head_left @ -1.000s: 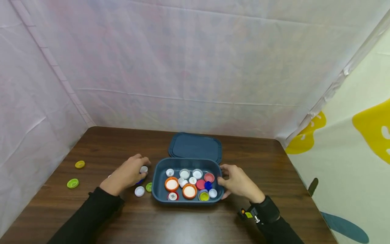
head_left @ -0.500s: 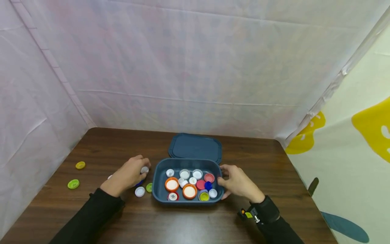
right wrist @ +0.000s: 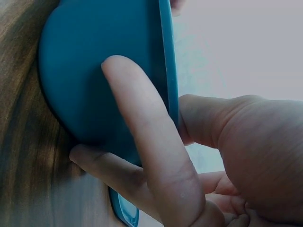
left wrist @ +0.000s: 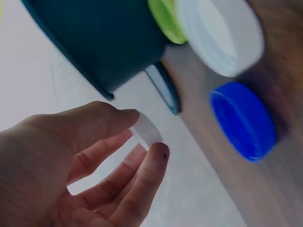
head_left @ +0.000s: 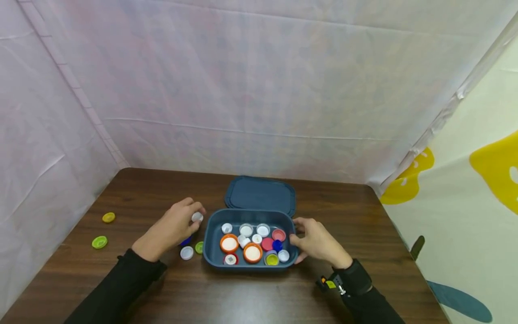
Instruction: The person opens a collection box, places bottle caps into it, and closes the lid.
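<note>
Thumb and fingertips of my left hand (head_left: pixel 171 229) pinch a white bottle cap (left wrist: pixel 148 130), raised off the table left of the blue box (head_left: pixel 251 267). Below that hand lie a blue bottle cap (left wrist: pixel 244 120), a white bottle cap (head_left: pixel 186 253) and a green bottle cap (head_left: pixel 199 247). My right hand (head_left: pixel 317 240) grips the box's right wall, thumb over the rim and fingers along the outside (right wrist: pixel 94 85). Inside the box are several caps, among them an orange-rimmed cap (head_left: pixel 252 253), a red cap (head_left: pixel 267 244) and a small blue cap (head_left: pixel 277 245).
Behind the box lies its flat blue lid (head_left: pixel 260 195). A yellow cap (head_left: pixel 108 217) and a light green cap (head_left: pixel 99 242) are at the left of the wooden table (head_left: pixel 251 301). White sheeting (head_left: pixel 243 90) rises along the table's back and left.
My left hand has lifted the white cap and moved slightly right and away, towards the box. The right hand stays on the box wall.
</note>
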`<state>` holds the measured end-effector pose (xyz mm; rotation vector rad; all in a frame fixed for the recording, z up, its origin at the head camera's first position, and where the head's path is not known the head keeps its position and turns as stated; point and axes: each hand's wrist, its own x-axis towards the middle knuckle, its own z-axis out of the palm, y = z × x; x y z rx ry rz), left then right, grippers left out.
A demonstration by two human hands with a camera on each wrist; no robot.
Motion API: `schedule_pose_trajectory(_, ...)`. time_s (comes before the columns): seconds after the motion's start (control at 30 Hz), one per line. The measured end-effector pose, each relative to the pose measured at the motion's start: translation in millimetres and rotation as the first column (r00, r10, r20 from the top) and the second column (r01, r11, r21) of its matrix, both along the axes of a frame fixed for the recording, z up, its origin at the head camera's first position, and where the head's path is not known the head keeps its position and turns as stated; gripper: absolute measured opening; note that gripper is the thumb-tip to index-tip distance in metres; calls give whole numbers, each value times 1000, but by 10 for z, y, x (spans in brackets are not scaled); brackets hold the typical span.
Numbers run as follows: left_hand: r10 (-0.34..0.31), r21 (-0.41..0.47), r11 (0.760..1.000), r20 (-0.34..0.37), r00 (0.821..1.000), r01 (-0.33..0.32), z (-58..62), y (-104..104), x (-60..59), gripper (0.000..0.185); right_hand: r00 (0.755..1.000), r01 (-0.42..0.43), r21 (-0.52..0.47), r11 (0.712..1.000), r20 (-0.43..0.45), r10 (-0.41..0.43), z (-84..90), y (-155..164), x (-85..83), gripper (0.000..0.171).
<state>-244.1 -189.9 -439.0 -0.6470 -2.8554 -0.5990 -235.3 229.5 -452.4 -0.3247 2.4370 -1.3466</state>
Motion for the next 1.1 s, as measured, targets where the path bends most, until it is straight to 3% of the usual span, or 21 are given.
schedule_pose_trajectory(0.13,-37,33,999,-116,993,41,74,79,68,24,1000,2,3,1000,-4,-2,9,-1,-1,57)
schedule_pose_trajectory(0.23,-62,60,996,-142,988,71,143,162,149,25,1000,5,9,1000,-9,-5,7,-1,-3,57)
schedule_pose_trajectory(0.43,-157,63,985,-85,984,163,219,338,310,22,1000,3,10,1000,-9,-3,-1,0,1,57)
schedule_pose_trajectory(0.53,-235,40,971,-47,971,237,214,406,362,19,1000,1,10,1000,-9,-1,-4,3,5,57)
schedule_pose_trajectory(0.7,-312,9,950,51,949,312,198,480,421,18,1000,1,12,1000,-14,-1,-6,5,6,57)
schedule_pose_trajectory(0.9,-331,-2,942,124,935,334,206,514,464,22,1000,6,12,1000,-12,-6,-10,3,9,57)
schedule_pose_trajectory(1.1,-316,6,948,102,943,317,200,509,461,28,1000,8,17,1000,-16,-8,-6,-2,12,56)
